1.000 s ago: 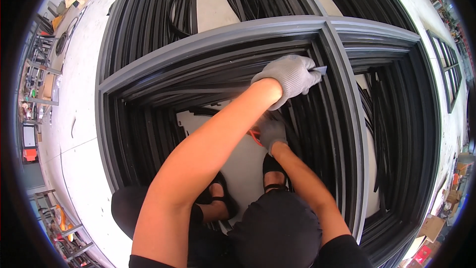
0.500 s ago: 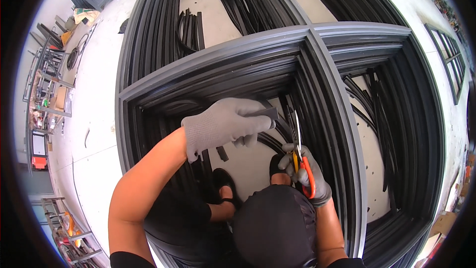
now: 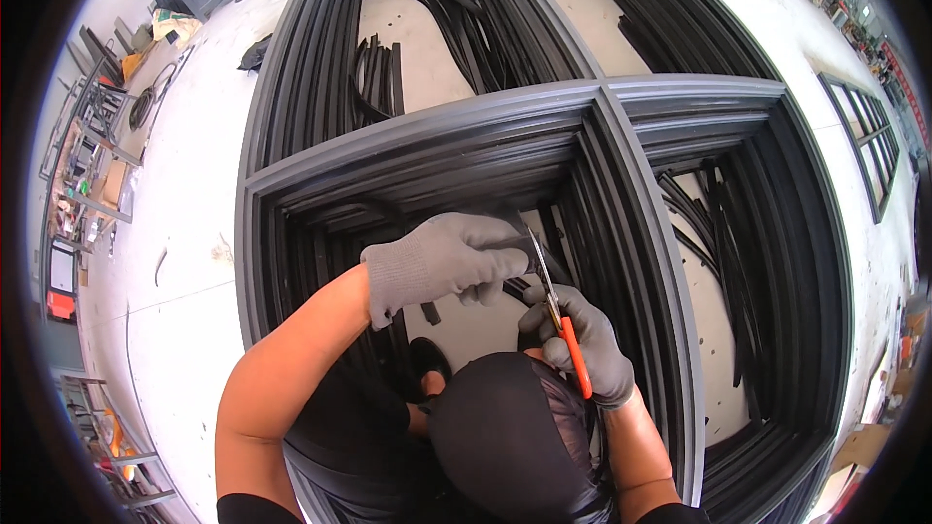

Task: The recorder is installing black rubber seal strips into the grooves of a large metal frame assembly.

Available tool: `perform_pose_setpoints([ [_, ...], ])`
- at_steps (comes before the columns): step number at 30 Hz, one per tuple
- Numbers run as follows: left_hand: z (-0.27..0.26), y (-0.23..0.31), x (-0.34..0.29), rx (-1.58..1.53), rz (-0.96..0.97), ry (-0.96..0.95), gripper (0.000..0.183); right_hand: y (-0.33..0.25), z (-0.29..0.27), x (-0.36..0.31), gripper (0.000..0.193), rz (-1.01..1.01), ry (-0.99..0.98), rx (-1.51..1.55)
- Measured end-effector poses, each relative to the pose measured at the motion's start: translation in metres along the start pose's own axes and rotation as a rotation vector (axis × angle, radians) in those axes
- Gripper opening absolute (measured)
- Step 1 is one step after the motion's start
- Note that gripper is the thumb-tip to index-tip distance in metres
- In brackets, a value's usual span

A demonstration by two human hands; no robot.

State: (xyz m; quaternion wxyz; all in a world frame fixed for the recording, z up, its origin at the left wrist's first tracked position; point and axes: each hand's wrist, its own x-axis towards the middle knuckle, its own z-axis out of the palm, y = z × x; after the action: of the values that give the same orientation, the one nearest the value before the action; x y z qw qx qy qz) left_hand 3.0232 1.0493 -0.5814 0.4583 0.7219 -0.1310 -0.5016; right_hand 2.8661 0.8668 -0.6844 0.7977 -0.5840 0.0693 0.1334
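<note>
My left hand (image 3: pixel 451 257), in a grey knit glove, is closed on a dark flat strip (image 3: pixel 513 230) that sticks out past the fingertips. In my right hand (image 3: pixel 592 344), gloved alike, is a pair of scissors (image 3: pixel 575 359) with an orange handle. Its long metal blades point up and away, and lie against the end of the strip by the left fingertips; I cannot tell whether they are around it. Both hands are over the near left opening of a tall stack of dark grey metal frames (image 3: pixel 427 126).
Black strips lie in bundles inside the far left opening (image 3: pixel 380 78) and the right opening (image 3: pixel 723 262). Frame walls enclose my arms and legs. A rack (image 3: pixel 97 160) with parts stands at far left, and a smaller grid frame (image 3: pixel 867 141) lies on the floor at right.
The scissors have come left and up to the strip, their blades now beside the left fingertips. My left hand has shifted slightly nearer. The whole view has tilted a little.
</note>
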Motion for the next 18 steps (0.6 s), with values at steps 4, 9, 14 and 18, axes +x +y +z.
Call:
perform_pose_setpoints([
  [4, -0.005, -0.002, -0.004, 0.007, 0.043, -0.033, 0.031, -0.007, 0.012, 0.006, 0.076, -0.094, 0.048, -0.122],
  [9, -0.011, 0.004, -0.011, 0.01, 0.059, -0.033, 0.029, -0.013, 0.018, 0.006, 0.061, -0.131, 0.107, -0.122],
  [14, -0.022, -0.008, -0.005, -0.068, 0.14, -0.093, 0.029, -0.032, 0.032, 0.002, 0.036, -0.058, 0.19, -0.161],
  [18, -0.025, 0.0, -0.01, -0.068, 0.146, -0.111, 0.03, -0.057, 0.031, -0.012, 0.022, 0.005, 0.224, -0.043],
])
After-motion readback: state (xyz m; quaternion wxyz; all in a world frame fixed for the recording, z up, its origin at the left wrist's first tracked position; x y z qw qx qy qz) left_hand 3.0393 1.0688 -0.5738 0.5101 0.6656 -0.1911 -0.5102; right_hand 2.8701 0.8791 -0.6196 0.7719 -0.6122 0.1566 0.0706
